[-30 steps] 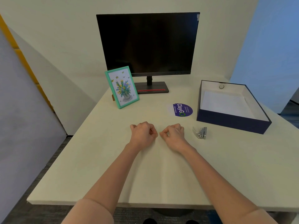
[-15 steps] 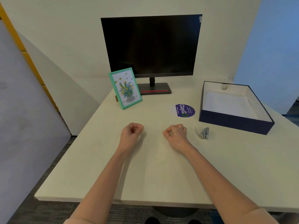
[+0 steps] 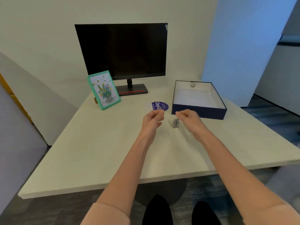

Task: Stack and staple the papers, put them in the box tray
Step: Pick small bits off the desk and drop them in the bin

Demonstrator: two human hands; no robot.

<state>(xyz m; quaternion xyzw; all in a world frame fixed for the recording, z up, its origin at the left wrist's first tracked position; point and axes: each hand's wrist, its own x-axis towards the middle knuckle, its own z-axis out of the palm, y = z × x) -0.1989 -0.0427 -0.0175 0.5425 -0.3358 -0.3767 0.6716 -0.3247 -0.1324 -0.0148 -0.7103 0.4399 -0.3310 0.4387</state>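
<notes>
My left hand [image 3: 153, 118] hovers over the desk with its fingers curled in and nothing in it, just in front of a purple round sticker [image 3: 159, 106]. My right hand [image 3: 189, 118] is loosely curled too and holds nothing; it hangs just before the front wall of the navy box tray [image 3: 199, 112]. A small grey stapler [image 3: 175, 123] lies on the desk between the two hands, slightly nearer the right one. White paper [image 3: 194, 98] lies flat inside the box tray.
A dark monitor [image 3: 123, 49] stands at the back of the cream desk [image 3: 97, 151]. A teal picture frame [image 3: 103, 90] leans to its left. A blue partition [image 3: 235, 38] rises behind the box. My shoes [image 3: 158, 210] show under the desk's near edge.
Both hands have lifted from the desk and moved forward and to the right, toward the stapler and box. The view has pulled back, showing the desk's near edge.
</notes>
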